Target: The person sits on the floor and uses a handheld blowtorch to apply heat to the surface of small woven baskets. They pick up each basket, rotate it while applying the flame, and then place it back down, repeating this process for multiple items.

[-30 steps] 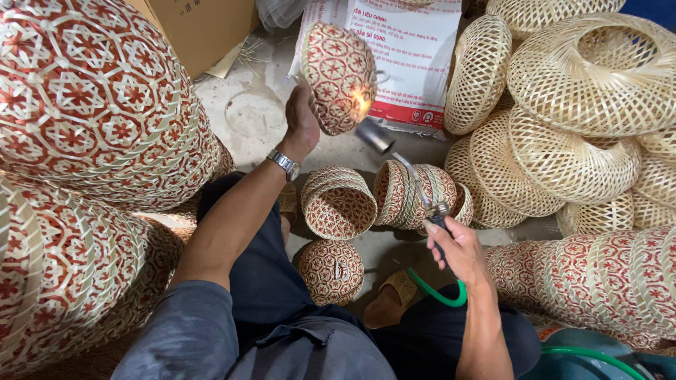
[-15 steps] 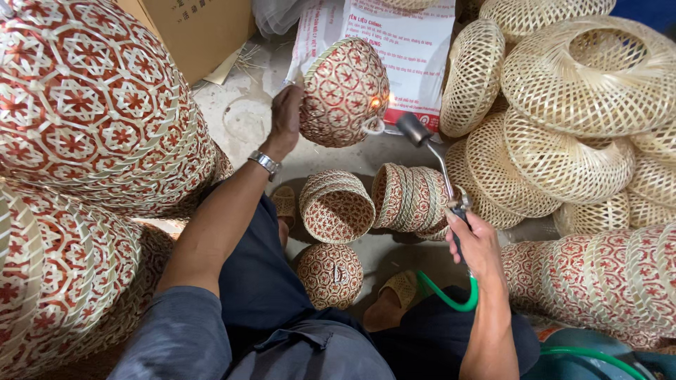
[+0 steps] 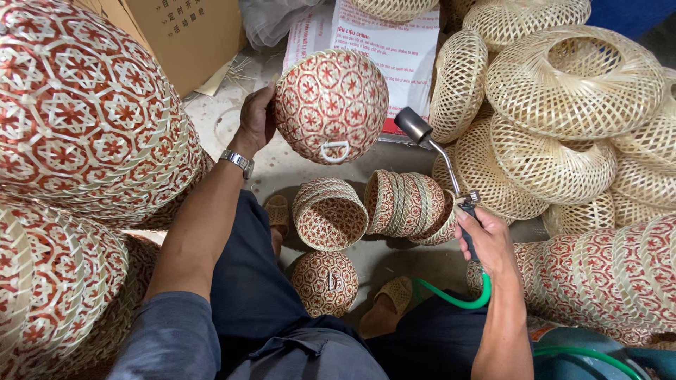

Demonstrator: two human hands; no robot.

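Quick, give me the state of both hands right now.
Left hand: closed on the rim of a red-patterned woven basket, held up.
Right hand: closed around the handle of a gas torch.

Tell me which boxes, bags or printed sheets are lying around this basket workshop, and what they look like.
Cardboard box: top left, behind the large red-patterned baskets; brown, with dark printed characters on its side.
Printed sack: flat on the floor at top centre, behind the round basket held up by the left hand; white, with red and black print.
Plastic bag: beside the box, clear and crumpled.
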